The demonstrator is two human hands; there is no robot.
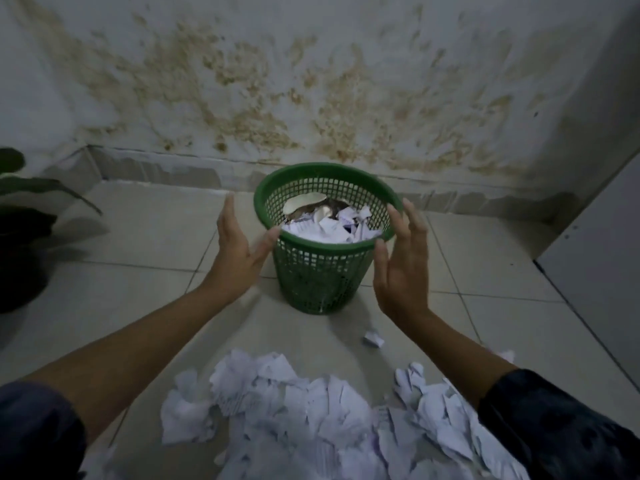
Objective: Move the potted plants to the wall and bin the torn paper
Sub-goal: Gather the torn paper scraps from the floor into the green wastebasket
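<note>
The green basket (323, 237) stands on the tiled floor (145, 244) near the stained wall (311, 81), partly filled with torn paper; the left hand (239, 251) and right hand (401, 268) flank its rim, both spread and empty; more torn paper (311, 410) lies heaped before the basket, cut off below; a dark potted plant (24, 216) far left is half out of view.

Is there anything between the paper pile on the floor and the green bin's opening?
Nothing visible. The torn paper lies just in front of the bin, whose top is open. Left hand and right hand flank the rim, both empty.
</note>
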